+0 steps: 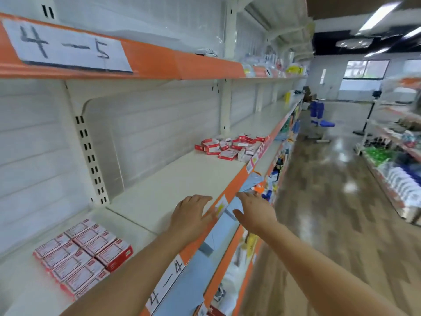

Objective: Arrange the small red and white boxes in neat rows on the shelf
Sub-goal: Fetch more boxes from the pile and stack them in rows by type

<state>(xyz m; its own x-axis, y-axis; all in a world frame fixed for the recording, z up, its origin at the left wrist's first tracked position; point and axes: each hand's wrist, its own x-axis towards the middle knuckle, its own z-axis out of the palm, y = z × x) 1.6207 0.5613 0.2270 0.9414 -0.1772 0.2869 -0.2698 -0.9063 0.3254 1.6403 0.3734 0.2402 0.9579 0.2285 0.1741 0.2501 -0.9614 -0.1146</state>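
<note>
Both of my bare forearms reach forward and upward from the lower edge of the head view. My left hand (190,215) lies palm down, its fingers straight and close together, holding nothing. My right hand (254,212) is extended beside it, palm down with the thumb spread toward the left, fingers straight, likewise empty. The two hands are near each other but apart.

1. Bare shelf (182,179) is stretching wide open between the neat block of boxes (84,254) at left and the loose pile of boxes (230,145) far right.
2. Upper shelf (148,62) is capping headroom above.
3. Shelf bracket (102,144) is jutting out near the back wall, left of the gap.
4. Both hands, left hand (189,215) and right hand (255,210), are hovering at the front edge, holding nothing.
</note>
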